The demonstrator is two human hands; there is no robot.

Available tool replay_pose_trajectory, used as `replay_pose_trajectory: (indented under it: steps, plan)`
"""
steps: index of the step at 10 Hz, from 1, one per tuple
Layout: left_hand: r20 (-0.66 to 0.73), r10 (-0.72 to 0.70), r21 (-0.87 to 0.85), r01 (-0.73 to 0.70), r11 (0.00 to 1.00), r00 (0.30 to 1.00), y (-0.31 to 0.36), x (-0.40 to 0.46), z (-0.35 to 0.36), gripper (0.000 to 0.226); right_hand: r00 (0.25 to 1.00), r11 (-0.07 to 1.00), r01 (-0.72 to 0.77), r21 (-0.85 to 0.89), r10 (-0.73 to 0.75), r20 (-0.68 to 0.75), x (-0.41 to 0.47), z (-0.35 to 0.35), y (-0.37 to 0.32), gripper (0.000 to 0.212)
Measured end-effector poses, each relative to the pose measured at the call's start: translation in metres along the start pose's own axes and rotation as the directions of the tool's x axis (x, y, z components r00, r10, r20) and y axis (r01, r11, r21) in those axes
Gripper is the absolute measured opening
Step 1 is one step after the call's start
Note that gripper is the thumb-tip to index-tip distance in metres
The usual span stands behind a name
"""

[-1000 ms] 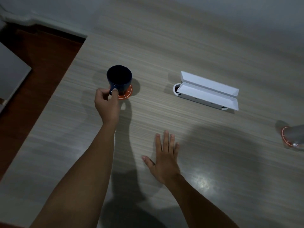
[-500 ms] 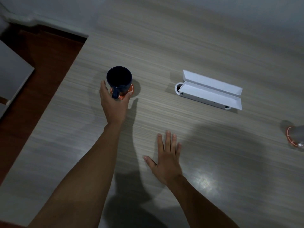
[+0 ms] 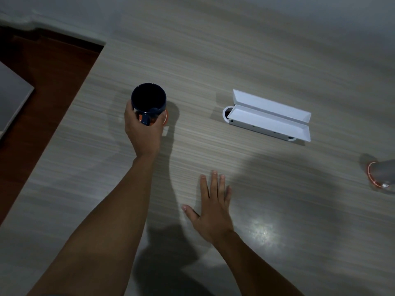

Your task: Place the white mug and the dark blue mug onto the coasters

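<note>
The dark blue mug is seen upright on the grey wood-grain table, left of centre, mouth up and its axis vertical. Its handle points toward the near edge, at the person. The interior reads as plain dark; no contents can be made out. An orange coaster shows as a thin arc at the mug's near-right base — the mug appears seated on it, though most of the coaster is hidden.

The left hand is wrapped around the near side of the mug, thumb on the left wall, fingers curling to the right of the handle; a grip on the mug is kept. The right hand lies flat and spread on the table, nearer and to the right, holding nothing.

A white hinged case lies open right of centre, long axis running from far-left to near-right, lid tipped back to the far side. Its tray looks bare. A round socket at its left end is dark inside.

At the far right edge a second coaster is partly seen — a pale, blurred object sits on it, cut off by the frame; it cannot be identified with certainty.
</note>
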State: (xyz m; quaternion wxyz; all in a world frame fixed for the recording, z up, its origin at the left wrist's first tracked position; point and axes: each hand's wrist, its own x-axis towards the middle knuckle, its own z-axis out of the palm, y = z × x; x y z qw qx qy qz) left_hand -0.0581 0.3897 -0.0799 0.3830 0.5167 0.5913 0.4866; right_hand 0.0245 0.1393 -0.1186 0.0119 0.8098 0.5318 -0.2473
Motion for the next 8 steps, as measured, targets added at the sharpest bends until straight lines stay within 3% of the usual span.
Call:
replay_pose_trajectory:
  steps: [4, 7, 8]
  plan:
    - [-0.002, -0.018, 0.055, 0.018, 0.998, 1.0, -0.008, 0.002, 0.006, 0.094, 1.0, 1.0, 0.003, 0.002, -0.003, -0.005, 0.0, 0.003, 0.001, 0.1]
    - [0.151, -0.118, 0.189, 0.088, 0.978, 0.982, -0.001, -0.022, -0.023, 0.109, 1.0, 1.0, -0.002, -0.012, 0.002, -0.016, -0.003, -0.005, -0.001, 0.1]
    - [0.171, -0.137, 0.255, 0.09, 0.963, 0.976, 0.0, -0.064, -0.043, 0.1, 0.999, 0.999, 0.041, -0.015, -0.041, -0.021, -0.009, -0.008, 0.009, 0.096]
